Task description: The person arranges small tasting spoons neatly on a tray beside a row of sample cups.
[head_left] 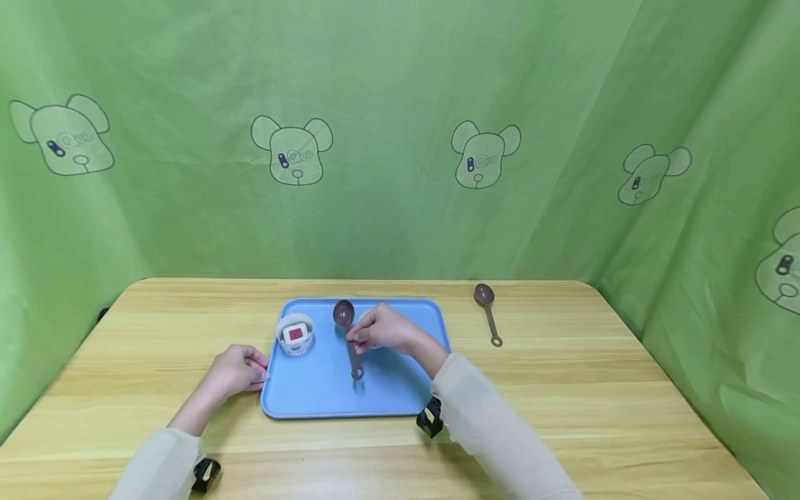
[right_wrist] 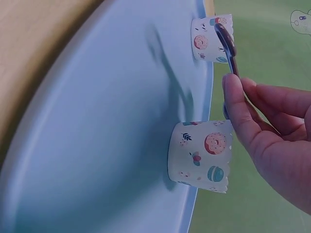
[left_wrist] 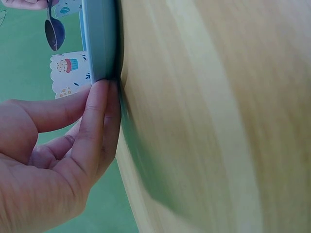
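Observation:
A blue tray [head_left: 325,399] lies on the table, and my left hand [head_left: 236,368] grips its left rim between thumb and fingers. Above the tray, my right hand [head_left: 389,328] pinches a brown measuring spoon [head_left: 343,314] by the middle of its handle. The spoon's round bowl points away from me, its ringed end toward me, and its shadow falls on the tray. A patterned paper baking cup [head_left: 295,348] stands at the tray's back left, with a white block with a red square [head_left: 296,334] in it. Another paper cup [right_wrist: 201,155] stands below my right hand, mostly hidden in the head view.
A second brown measuring spoon [head_left: 484,295] lies on the wooden table [head_left: 562,389] right of the tray, near the back edge. Behind the table hangs a green curtain [head_left: 387,222] with printed bear heads. Black wrist devices [head_left: 430,417] sit at both sleeves.

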A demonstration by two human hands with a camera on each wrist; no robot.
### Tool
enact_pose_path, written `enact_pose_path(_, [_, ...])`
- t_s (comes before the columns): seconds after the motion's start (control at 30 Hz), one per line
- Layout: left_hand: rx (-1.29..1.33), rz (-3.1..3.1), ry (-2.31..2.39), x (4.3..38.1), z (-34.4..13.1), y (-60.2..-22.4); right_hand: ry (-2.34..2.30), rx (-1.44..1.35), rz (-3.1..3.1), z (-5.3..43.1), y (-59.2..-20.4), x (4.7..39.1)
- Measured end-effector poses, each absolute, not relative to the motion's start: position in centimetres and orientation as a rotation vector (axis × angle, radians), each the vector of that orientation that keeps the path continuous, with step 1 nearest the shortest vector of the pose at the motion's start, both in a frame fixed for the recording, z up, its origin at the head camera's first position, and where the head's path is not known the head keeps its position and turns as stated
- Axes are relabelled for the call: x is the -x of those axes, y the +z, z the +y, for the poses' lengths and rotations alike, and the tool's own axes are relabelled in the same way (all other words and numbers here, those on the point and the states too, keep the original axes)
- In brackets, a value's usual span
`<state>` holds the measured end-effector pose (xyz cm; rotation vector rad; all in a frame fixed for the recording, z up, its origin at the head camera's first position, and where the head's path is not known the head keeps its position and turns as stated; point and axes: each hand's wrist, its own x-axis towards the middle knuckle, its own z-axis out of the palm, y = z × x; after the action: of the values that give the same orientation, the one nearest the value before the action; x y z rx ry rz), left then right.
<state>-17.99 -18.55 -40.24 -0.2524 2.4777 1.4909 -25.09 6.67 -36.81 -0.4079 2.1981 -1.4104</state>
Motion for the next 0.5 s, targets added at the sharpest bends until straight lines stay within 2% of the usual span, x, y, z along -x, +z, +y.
enact_pose_path(0.5, [0.245,2.487,1.476,17.96,-18.54,-40.1,-1.405,0.41,2.205,5.83,-36.84,24.85])
